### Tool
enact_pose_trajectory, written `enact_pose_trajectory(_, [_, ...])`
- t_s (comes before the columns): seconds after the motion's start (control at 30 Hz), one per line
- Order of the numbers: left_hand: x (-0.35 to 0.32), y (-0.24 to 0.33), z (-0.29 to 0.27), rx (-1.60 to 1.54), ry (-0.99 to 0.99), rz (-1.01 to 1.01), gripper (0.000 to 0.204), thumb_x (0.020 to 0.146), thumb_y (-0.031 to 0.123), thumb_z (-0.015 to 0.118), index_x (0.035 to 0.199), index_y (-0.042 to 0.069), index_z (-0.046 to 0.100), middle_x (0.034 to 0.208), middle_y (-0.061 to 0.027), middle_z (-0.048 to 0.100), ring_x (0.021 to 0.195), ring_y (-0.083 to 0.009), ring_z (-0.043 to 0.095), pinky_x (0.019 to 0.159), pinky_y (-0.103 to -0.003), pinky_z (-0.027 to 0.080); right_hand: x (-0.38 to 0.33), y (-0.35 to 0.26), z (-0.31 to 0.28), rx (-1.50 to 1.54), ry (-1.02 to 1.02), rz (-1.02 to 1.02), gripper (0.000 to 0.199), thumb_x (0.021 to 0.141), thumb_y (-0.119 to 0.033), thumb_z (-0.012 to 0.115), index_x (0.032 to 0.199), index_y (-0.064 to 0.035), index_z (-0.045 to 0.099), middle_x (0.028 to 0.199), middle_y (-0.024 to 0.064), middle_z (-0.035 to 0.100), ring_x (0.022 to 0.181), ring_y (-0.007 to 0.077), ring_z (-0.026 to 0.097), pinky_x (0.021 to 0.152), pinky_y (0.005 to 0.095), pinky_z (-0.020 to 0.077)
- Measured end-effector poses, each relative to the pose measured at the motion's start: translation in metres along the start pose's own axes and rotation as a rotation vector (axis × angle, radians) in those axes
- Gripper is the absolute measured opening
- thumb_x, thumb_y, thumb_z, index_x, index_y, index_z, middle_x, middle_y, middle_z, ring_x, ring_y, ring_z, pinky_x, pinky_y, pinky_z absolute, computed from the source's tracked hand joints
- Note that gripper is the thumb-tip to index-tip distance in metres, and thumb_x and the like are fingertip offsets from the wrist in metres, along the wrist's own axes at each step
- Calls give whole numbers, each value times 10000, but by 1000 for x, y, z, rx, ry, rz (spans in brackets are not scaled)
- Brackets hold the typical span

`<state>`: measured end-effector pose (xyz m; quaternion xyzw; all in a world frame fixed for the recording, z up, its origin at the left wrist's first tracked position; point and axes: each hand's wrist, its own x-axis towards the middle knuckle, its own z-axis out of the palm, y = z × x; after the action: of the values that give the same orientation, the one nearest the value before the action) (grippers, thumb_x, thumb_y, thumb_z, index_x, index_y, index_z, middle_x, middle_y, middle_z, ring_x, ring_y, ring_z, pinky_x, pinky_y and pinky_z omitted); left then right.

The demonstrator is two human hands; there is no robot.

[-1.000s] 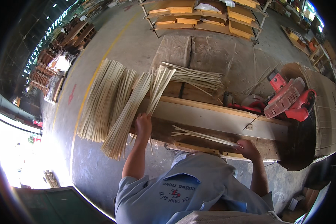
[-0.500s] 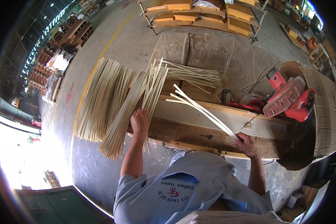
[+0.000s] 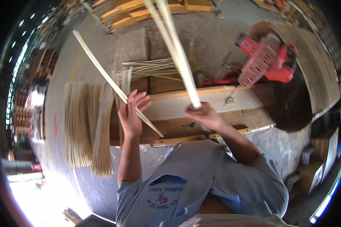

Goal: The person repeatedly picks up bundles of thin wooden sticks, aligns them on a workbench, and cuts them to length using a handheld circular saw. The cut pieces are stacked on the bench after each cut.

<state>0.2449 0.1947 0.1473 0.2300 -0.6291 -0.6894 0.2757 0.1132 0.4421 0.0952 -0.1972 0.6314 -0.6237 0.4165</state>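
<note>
My right hand (image 3: 206, 116) is closed round the lower ends of a few long, pale wooden strips (image 3: 185, 72), which slant up and away, blurred by motion. In my left hand (image 3: 130, 120), one or two similar thin strips (image 3: 98, 66) lie between the thumb and the fingers. That hand's fingers are partly spread, and the lower ends of its strips stick out toward my right hand. Beyond and left of my left hand, thick bundles of strips (image 3: 79, 125) hang over the bench's left end. Another pile of strips (image 3: 151, 69) lies crosswise at the back of the bench.
The wooden bench (image 3: 170, 126) has a long white board (image 3: 216, 99) on it. At its right stands a red power saw (image 3: 269, 62) in front of a large open cardboard box (image 3: 303, 56). A rack with yellowish wooden parts (image 3: 132, 19) is at the far side.
My right hand has moved left and raised its strips. My left hand has left the bundle, its fingers have opened out, and it now has a thin strip or two. The view has shifted.
</note>
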Motion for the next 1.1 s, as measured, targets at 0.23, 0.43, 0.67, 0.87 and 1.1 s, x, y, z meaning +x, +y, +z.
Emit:
enact_pose_trajectory(0.23, [-24, -25, 101, -215, -256, 62, 608, 1155, 378, 343, 1581, -52, 282, 1412, -290, 577, 1326, -375, 586, 1168, -501, 457, 33, -15, 25, -19, -171, -140, 337, 854, -187, 883, 1084, -26, 696, 897, 20, 684, 880, 107, 656, 816, 273, 552])
enact_pose_trajectory(0.43, [-35, -20, 107, -216, -595, 185, 633, 1079, 341, 593, 1527, -62, 399, 1121, -207, 709, 1053, -289, 696, 958, -423, 558, -1, -24, -3, -204, -136, -46, 363, 852, -259, 796, 1102, -5, 723, 911, 110, 751, 893, 225, 711, 838, 369, 551])
enact_pose_trajectory(0.67, [-49, -2, 122, -146, -833, 256, 601, 925, 25, 747, 1471, -46, 506, 881, -101, 692, 858, -182, 663, 849, -341, 555, -10, 42, -9, -368, -103, -247, 353, 894, -315, 749, 1049, 0, 707, 949, 193, 744, 861, 303, 703, 822, 415, 545])
enact_pose_trajectory(0.87, [-52, -11, 115, -100, -789, 187, 489, 945, 1, 712, 1411, -47, 570, 819, -69, 668, 791, -151, 632, 810, -337, 551, -14, 54, -1, -341, -11, -209, 318, 884, -284, 758, 1077, -34, 718, 955, 175, 748, 866, 299, 710, 826, 409, 552])
enact_pose_trajectory(1.1, [-53, -14, 112, 42, -757, 165, 298, 1007, 45, 659, 1293, -36, 662, 787, -71, 666, 746, -125, 619, 729, -312, 534, -2, 66, 3, -309, 97, -328, 217, 864, -206, 771, 1022, -61, 735, 879, 152, 739, 808, 269, 711, 783, 400, 546])
